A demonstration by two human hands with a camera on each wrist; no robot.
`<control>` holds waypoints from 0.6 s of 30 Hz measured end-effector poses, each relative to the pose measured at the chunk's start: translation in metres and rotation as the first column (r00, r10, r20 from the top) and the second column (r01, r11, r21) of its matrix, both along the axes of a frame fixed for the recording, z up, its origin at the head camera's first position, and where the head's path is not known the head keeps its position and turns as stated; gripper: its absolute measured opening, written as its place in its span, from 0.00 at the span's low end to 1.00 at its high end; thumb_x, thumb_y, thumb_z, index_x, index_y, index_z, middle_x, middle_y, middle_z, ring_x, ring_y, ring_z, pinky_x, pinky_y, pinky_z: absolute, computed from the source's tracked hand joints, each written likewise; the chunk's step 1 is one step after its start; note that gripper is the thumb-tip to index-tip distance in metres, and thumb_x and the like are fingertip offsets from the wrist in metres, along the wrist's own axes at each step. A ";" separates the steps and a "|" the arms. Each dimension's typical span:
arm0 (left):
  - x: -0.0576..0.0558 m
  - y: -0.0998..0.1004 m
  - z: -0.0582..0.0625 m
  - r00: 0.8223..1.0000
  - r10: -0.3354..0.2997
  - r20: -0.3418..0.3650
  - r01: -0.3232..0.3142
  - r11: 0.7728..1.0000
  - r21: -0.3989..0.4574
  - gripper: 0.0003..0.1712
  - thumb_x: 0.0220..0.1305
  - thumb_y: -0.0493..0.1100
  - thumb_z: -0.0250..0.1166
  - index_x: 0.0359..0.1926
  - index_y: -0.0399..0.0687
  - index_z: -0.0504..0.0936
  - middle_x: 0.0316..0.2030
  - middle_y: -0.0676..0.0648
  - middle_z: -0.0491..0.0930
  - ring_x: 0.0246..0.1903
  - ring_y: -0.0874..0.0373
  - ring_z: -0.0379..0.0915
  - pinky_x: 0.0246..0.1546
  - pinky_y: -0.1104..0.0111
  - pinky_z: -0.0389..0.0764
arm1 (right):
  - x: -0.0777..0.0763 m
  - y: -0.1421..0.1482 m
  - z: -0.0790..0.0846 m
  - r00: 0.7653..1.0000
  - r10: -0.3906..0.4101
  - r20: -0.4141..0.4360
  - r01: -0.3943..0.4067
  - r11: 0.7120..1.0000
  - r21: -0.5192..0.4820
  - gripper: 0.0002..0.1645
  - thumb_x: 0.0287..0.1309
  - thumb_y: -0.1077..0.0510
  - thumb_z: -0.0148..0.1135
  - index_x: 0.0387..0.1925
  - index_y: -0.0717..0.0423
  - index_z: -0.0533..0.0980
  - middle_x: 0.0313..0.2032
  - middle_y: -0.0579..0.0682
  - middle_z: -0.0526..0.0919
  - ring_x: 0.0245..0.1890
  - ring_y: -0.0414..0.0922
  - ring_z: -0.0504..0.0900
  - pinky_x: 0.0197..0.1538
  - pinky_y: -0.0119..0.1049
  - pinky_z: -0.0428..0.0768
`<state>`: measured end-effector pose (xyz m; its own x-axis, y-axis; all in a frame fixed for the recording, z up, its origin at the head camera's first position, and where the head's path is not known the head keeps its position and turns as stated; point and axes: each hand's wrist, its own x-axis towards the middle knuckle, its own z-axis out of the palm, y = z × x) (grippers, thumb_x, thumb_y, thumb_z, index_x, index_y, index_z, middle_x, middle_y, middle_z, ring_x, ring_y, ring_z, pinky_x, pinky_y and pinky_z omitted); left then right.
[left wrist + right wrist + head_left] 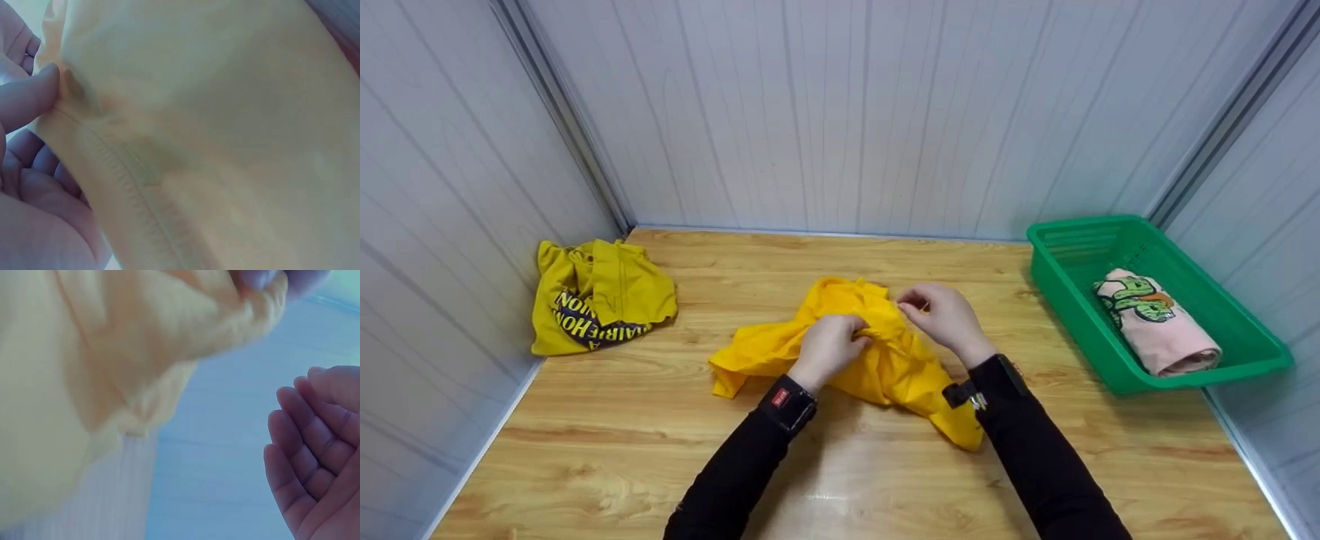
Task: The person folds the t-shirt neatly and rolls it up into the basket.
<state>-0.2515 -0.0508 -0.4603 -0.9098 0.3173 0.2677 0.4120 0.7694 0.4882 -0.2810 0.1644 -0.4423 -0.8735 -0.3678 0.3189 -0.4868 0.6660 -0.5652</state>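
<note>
A crumpled yellow shirt (885, 367) is bunched up over the middle of the wooden table. My left hand (831, 346) pinches its fabric between thumb and fingers, close to a stitched seam in the left wrist view. Just right of the shirt's upper part is my right hand (941, 315). In the right wrist view that hand's fingers (284, 433) are loosely bent with nothing between them, apart from the cloth. One end of the shirt stretches left, and another hangs toward the front right below the right wrist.
A mustard-yellow printed garment (607, 296) lies in a heap at the back left by the wall. On the right stands a green plastic basket (1072, 311) with a rolled pink garment (1166, 330) in it. Pale panel walls (840, 112) enclose the table (585, 442).
</note>
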 end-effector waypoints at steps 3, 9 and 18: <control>0.002 -0.003 0.000 1.000 -0.005 -0.002 0.005 1.000 0.005 0.06 0.63 0.42 0.68 0.40 0.47 0.88 0.37 0.50 0.87 0.37 0.56 0.82 0.38 0.62 0.80 | -0.005 0.008 -0.002 0.999 -0.032 0.015 0.032 0.999 -0.011 0.10 0.68 0.55 0.60 0.46 0.54 0.82 0.40 0.50 0.83 0.40 0.46 0.79 0.46 0.42 0.77; 0.007 -0.018 0.002 0.999 -0.021 -0.044 0.022 0.999 0.030 0.05 0.64 0.39 0.68 0.39 0.45 0.87 0.37 0.49 0.86 0.38 0.54 0.82 0.40 0.60 0.80 | -0.015 0.025 -0.015 0.995 -0.067 0.077 0.069 0.998 -0.014 0.11 0.69 0.55 0.59 0.46 0.56 0.81 0.40 0.51 0.83 0.40 0.49 0.79 0.47 0.45 0.76; 0.012 -0.051 0.004 0.995 0.040 -0.088 -0.029 0.992 0.123 0.06 0.63 0.36 0.68 0.40 0.42 0.87 0.39 0.45 0.86 0.39 0.50 0.83 0.43 0.58 0.81 | -0.020 0.039 -0.028 0.985 -0.103 0.138 0.102 0.995 0.015 0.11 0.69 0.55 0.59 0.46 0.57 0.81 0.41 0.53 0.83 0.42 0.52 0.80 0.50 0.48 0.75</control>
<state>-0.2392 -0.1015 -0.4562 -0.8900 0.2460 0.3838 0.4327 0.7209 0.5413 -0.3009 0.2037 -0.4705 -0.9422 -0.2763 0.1898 -0.3333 0.7133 -0.6166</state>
